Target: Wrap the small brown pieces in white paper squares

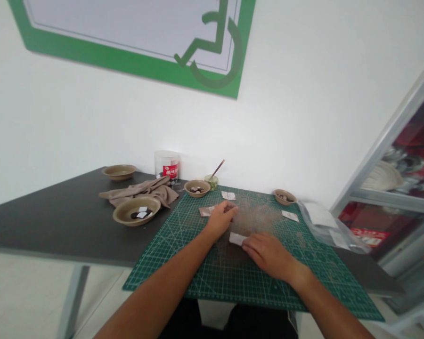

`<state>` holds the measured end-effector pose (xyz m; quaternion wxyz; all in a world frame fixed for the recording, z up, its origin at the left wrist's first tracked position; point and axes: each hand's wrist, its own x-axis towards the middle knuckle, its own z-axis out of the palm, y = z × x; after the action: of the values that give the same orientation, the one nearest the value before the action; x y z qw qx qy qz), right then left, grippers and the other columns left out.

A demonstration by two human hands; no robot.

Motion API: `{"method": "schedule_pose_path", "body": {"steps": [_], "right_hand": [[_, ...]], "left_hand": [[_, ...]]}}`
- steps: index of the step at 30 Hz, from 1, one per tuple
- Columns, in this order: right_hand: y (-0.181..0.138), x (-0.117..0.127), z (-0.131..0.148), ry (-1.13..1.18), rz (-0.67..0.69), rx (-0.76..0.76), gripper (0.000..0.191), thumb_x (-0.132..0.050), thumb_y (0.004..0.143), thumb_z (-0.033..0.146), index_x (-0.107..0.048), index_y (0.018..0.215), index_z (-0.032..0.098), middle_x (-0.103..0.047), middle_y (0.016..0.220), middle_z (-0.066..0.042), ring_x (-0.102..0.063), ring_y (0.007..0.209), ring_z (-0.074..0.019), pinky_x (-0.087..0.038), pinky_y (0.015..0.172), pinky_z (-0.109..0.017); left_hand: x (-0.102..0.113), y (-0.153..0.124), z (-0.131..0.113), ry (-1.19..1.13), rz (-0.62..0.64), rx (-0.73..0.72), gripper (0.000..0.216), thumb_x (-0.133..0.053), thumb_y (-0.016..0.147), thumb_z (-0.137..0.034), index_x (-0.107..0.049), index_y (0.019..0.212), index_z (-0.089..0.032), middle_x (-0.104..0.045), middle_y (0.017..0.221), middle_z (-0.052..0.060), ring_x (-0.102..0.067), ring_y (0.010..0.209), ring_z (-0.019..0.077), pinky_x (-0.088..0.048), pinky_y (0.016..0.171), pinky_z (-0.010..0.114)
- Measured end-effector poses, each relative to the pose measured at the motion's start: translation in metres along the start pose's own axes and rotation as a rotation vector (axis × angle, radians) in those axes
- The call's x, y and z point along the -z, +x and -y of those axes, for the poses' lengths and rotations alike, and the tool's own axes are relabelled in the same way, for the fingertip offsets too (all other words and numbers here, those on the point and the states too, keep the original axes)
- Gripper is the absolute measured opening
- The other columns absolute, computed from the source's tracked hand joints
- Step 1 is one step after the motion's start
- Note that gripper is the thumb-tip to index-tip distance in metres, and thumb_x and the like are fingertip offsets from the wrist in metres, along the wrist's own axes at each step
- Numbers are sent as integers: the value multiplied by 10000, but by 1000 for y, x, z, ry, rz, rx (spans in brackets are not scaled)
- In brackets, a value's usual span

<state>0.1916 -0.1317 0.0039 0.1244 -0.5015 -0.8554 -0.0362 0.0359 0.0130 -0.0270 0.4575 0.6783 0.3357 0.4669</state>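
Observation:
My left hand (222, 219) is over the middle of the green cutting mat (162, 256), its fingers curled together; anything between them is hidden. Beside its wrist side lies a small brown and white piece (205, 211). Closer to me, my right hand (268, 253) has its fingers closed at the right end of a small white rectangular piece (236, 238), which looks like paper or cloth. Brownish dust is spread on the mat around both hands. Two more whitish pieces lie flat farther off, a back piece (228, 195) and a right-hand piece (290, 215).
Bowls of small dark pieces stand at the mat's back left (197, 194) and back right (285, 201). A small jar (211, 182) holds a stick. Left are a brown cloth (141, 192), a bowl (122, 216), another bowl (119, 178) and a clear tub (167, 165). Plastic bags (334, 230) lie right.

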Motion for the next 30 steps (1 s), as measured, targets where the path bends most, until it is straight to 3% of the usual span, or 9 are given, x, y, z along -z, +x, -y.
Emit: {"method": "schedule_pose_path", "body": {"steps": [4,9,20,26,30], "right_hand": [[-11,1,6,-141,61,124,211,-483,959,160,-670,1043,212,-721,966,-75,-644,860,-228,-491,814,-374],[-21,-1,-3,-12,21,152,357,-454,921,71,-638,1174,243,-702,1173,-69,-637,1057,-223,-492,951,-402],[-9,-13,-30,146,-56,30,347,-468,891,60,-660,1121,234,-669,1221,-74,-595,1160,-236,-469,1016,-444],[17,-11,-35,415,-301,-286,412,-527,929,215,-544,1341,232,-636,1274,-99,-639,1027,-228,-505,950,-438],[37,-12,-39,524,-378,-260,340,-557,939,287,-618,1271,246,-643,1239,-88,-626,1031,-222,-497,952,-426]], "left_hand": [[-1,-1,1,-43,35,18,261,-585,838,-433,-626,886,-180,-585,633,-29,-553,578,129,-443,583,253],[-1,1,1,-66,38,39,263,-616,812,-438,-632,874,-183,-576,621,-32,-542,581,128,-427,586,251],[-1,-3,-8,-178,96,88,220,-612,795,-373,-667,847,-167,-667,710,8,-578,582,121,-440,591,257],[-3,-4,-6,-260,207,137,257,-614,767,-365,-700,893,-159,-723,846,60,-631,623,139,-469,603,270],[-1,-5,-6,-278,274,128,295,-671,730,-404,-700,870,-145,-693,760,51,-621,619,143,-474,602,265]]}}
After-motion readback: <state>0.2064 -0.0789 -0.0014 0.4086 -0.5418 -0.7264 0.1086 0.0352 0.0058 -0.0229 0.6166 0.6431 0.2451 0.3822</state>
